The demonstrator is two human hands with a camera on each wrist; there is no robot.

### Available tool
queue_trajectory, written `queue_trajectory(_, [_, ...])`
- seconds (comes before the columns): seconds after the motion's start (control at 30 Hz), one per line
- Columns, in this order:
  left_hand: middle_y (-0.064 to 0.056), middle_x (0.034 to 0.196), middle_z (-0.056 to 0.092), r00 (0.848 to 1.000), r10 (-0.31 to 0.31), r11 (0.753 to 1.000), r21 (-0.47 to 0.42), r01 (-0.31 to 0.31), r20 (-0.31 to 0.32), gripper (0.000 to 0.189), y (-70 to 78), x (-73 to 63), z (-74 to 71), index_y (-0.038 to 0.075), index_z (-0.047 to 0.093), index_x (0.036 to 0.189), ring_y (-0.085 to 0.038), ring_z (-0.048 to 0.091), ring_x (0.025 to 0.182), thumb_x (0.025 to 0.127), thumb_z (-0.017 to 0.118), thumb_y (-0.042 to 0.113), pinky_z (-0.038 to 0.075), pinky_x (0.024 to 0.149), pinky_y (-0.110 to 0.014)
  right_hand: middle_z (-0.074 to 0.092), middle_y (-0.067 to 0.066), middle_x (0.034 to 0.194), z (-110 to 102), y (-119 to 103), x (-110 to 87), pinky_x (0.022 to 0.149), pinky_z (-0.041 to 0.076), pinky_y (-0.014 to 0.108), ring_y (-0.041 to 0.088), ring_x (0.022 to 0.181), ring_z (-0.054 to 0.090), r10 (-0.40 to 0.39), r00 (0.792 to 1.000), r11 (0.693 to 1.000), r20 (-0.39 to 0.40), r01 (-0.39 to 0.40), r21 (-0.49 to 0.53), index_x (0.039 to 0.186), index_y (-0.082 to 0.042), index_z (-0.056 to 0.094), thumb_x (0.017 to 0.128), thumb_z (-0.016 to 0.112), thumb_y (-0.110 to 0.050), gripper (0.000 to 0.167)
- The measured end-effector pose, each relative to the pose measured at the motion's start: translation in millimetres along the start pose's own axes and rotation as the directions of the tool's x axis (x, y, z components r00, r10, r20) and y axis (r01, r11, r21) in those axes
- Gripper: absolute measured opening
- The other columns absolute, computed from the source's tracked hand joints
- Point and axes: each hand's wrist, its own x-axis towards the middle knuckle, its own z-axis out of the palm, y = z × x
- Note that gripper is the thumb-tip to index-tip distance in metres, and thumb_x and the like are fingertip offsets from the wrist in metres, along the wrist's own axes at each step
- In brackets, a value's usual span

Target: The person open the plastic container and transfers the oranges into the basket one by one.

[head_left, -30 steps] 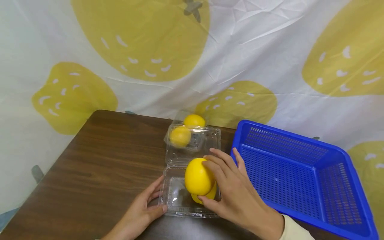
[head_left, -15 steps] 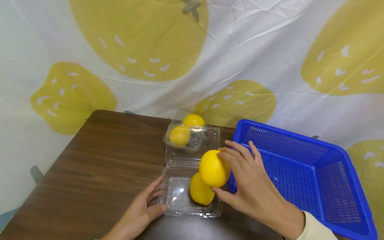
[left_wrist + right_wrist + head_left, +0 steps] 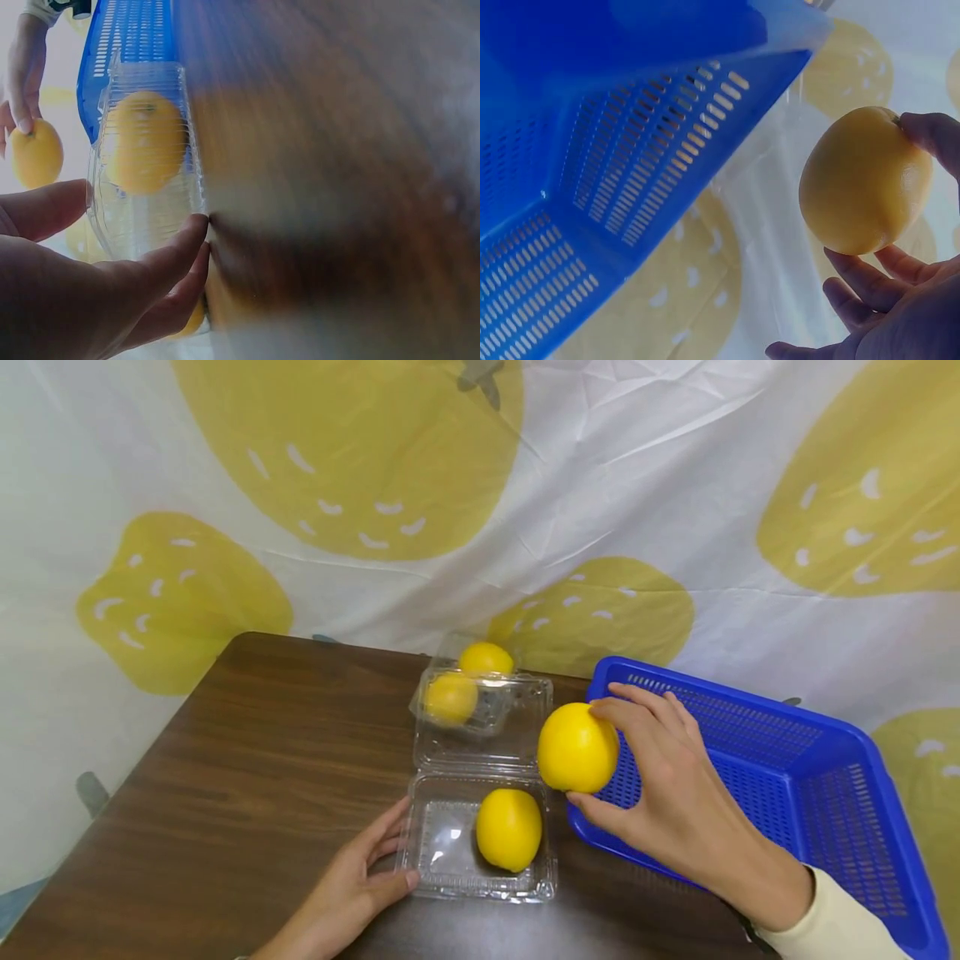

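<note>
My right hand [image 3: 667,785] holds a yellow lemon [image 3: 577,748] between thumb and fingertips, in the air just right of an open clear plastic clamshell box [image 3: 450,881]. The same lemon [image 3: 866,180] shows in the right wrist view, pinched at its two ends. A second lemon [image 3: 509,830] lies in the right half of the box's base. My left hand [image 3: 348,881] grips the left side of this box; in the left wrist view its thumb [image 3: 56,206] is at one edge and its fingers at the other. The box's lid [image 3: 517,727] lies folded back.
A blue perforated basket [image 3: 810,727] stands right of the box, partly behind my right hand. Behind the lid, another clear container holds two lemons [image 3: 486,658], one seen through the lid. A lemon-print cloth [image 3: 420,593] hangs behind the brown table [image 3: 300,735].
My right hand has lifted the lemon from above the one in the box and carried it right and up, towards the basket's near-left rim. The left hand stays on the box.
</note>
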Motion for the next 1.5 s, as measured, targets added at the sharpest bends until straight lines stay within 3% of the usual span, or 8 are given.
queue_trajectory(0.43, [-0.037, 0.161, 0.045, 1.0, 0.007, 1.0, -0.003, -0.007, 0.003, 0.087, -0.9, -0.1, -1.2, -0.004, 0.03, 0.17, -0.053, 0.05, 0.146, 0.098, 0.077, 0.0, 0.057, 0.111, -0.035, 0.065, 0.021, 0.142, -4, 25, 0.2, 0.114, 0.036, 0.075, 0.044, 0.142, 0.051, 0.05, 0.999, 0.999, -0.004, -0.05, -0.01, 0.14, 0.0, 0.061, 0.067, 0.102, -0.026, 0.088])
queue_trajectory(0.87, [-0.037, 0.162, 0.044, 1.0, -0.003, 1.0, 0.0, 0.003, -0.004, 0.087, -1.6, -0.4, -1.4, -0.003, 0.03, 0.171, -0.053, 0.05, 0.146, 0.097, 0.077, 0.0, 0.058, 0.112, -0.038, 0.062, 0.029, 0.141, -3, 57, -0.8, 0.104, 0.041, 0.077, 0.052, 0.136, 0.052, 0.198, 0.98, 0.98, -0.002, -0.198, 0.024, 0.133, 0.0, 0.063, 0.069, 0.103, -0.02, 0.078])
queue_trajectory(1.5, [-0.037, 0.163, 0.044, 1.0, -0.007, 1.0, 0.008, 0.007, 0.002, 0.087, -1.4, -3.3, -2.2, -0.003, 0.03, 0.17, -0.053, 0.05, 0.146, 0.097, 0.078, 0.001, 0.058, 0.111, -0.039, 0.065, 0.024, 0.133, 7, 83, -14.9, 0.097, 0.043, 0.07, 0.05, 0.13, 0.055, 0.239, 0.971, 0.971, 0.018, -0.239, 0.011, 0.134, 0.0, 0.062, 0.072, 0.102, -0.022, 0.076])
